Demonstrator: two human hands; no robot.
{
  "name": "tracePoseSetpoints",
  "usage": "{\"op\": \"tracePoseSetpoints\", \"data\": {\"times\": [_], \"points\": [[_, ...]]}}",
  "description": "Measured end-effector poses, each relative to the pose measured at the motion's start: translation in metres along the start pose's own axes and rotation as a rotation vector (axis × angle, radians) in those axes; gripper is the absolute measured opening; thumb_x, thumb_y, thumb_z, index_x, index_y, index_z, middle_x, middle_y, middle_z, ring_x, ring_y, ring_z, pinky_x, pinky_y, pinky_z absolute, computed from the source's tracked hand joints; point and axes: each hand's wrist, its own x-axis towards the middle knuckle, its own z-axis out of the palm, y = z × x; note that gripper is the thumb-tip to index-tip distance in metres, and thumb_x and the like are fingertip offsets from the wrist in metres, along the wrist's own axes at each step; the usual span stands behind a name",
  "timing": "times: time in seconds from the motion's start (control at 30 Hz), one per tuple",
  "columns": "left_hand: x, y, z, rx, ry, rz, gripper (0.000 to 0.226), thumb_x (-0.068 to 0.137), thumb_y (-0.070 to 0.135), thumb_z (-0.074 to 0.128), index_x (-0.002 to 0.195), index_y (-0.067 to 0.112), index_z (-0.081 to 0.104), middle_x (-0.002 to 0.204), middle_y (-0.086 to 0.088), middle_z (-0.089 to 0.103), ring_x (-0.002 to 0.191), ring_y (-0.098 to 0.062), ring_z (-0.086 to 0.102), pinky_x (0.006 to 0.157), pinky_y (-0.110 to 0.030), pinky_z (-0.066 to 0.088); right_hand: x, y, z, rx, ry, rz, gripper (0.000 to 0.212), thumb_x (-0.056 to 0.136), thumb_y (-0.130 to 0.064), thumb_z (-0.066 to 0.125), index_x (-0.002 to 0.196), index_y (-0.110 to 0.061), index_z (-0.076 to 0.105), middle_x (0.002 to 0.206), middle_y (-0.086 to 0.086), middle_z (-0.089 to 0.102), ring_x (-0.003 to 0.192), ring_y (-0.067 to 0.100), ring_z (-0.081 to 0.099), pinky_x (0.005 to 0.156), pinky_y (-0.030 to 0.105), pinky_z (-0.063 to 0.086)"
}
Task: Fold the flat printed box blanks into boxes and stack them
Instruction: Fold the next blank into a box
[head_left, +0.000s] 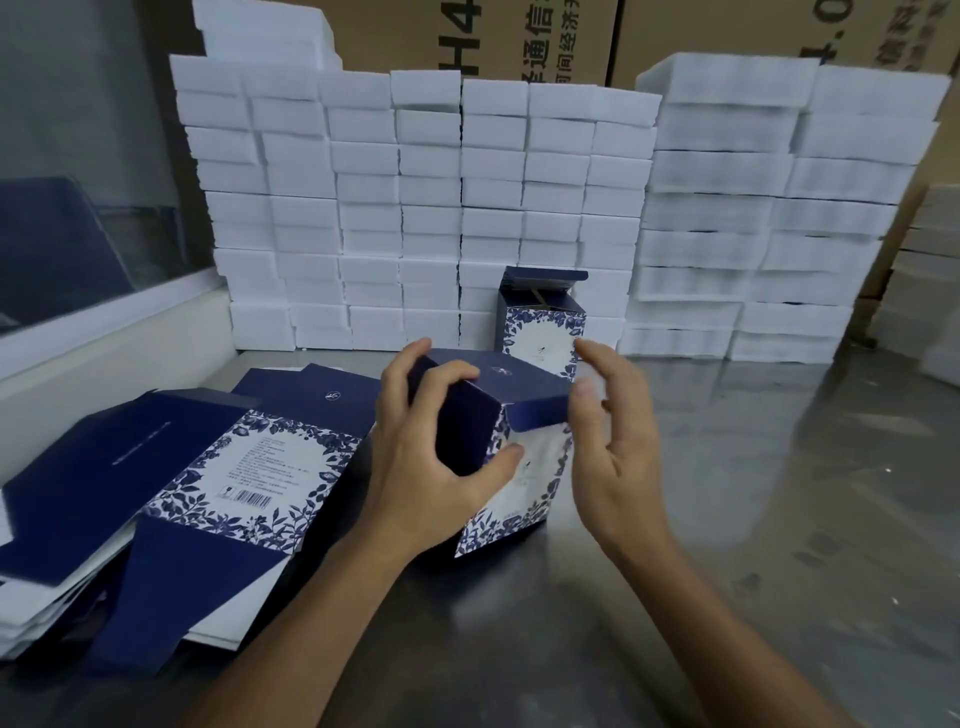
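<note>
on the steel table (727, 519), dull grey and smeared with soft reflections, a half-formed box (511, 452) stands tilted near the middle, smooth card with navy panels and a white face framed in blue leaf print. the left hand (431, 452) grips its navy side panel, fingers curled over the top edge and thumb pressed against the white front face. the right hand (613, 441) is loose and holds nothing, fingers gently bent, its fingertips just beside the navy top flap (whether they touch it i cannot tell). both forearms reach in bare from the lower edge.

to the left lies a fanned pile of flat blanks (171, 493), navy flaps and white undersides, the top one showing a floral-bordered panel with small print too fine to read and a barcode. behind the hands a finished box (540, 322) stands upright with its lid flap raised, against a wall of white foam blocks (431, 208), matte and rectangular, stacked in uneven columns. above them sit brown cartons (483, 36) with large black characters, partly cut off; "h4" can be made out, seen sideways.
</note>
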Motion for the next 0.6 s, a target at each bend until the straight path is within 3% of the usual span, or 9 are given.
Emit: {"op": "tracePoseSetpoints", "data": {"times": [0.1,0.23,0.47,0.6], "points": [[0.002,0.005,-0.002,-0.018,0.002,-0.005,0.062,0.061,0.056,0.071,0.119,0.040,0.055,0.147,0.013,0.028,0.131,-0.015,0.042,0.101,-0.049,0.046,0.000,-0.003,0.004,-0.181,-0.107,-0.218,0.030,0.101,-0.032,0.048,0.122,-0.023,0.069,0.125,-0.004,0.066,0.121,0.016,0.059,0.100,0.053,0.044],[0.004,0.009,-0.003,-0.047,0.038,0.003,0.065,0.062,0.052,0.073,0.123,0.029,0.064,0.146,0.007,0.036,0.128,-0.017,0.047,0.091,-0.043,0.054,-0.002,-0.011,0.012,-0.063,-0.147,-0.119,0.020,0.096,-0.029,0.056,0.112,-0.036,0.065,0.114,-0.006,0.070,0.112,0.017,0.064,0.095,0.057,0.046],[0.004,0.013,-0.002,-0.077,0.006,0.023,0.059,0.064,0.044,0.076,0.120,0.027,0.064,0.143,0.005,0.039,0.127,-0.010,0.048,0.094,-0.027,0.050,0.001,-0.016,0.010,0.102,-0.107,-0.042,0.014,0.089,-0.018,0.063,0.095,-0.030,0.068,0.097,-0.007,0.068,0.097,0.018,0.065,0.085,0.036,0.052],[0.005,0.010,-0.005,-0.093,-0.007,0.014,0.056,0.063,0.039,0.080,0.115,0.024,0.066,0.139,0.005,0.042,0.122,-0.002,0.049,0.093,-0.009,0.039,-0.001,-0.008,0.009,0.078,-0.097,-0.035,0.013,0.090,-0.025,0.067,0.102,-0.024,0.072,0.107,-0.002,0.069,0.106,0.019,0.064,0.090,0.032,0.051]]}}
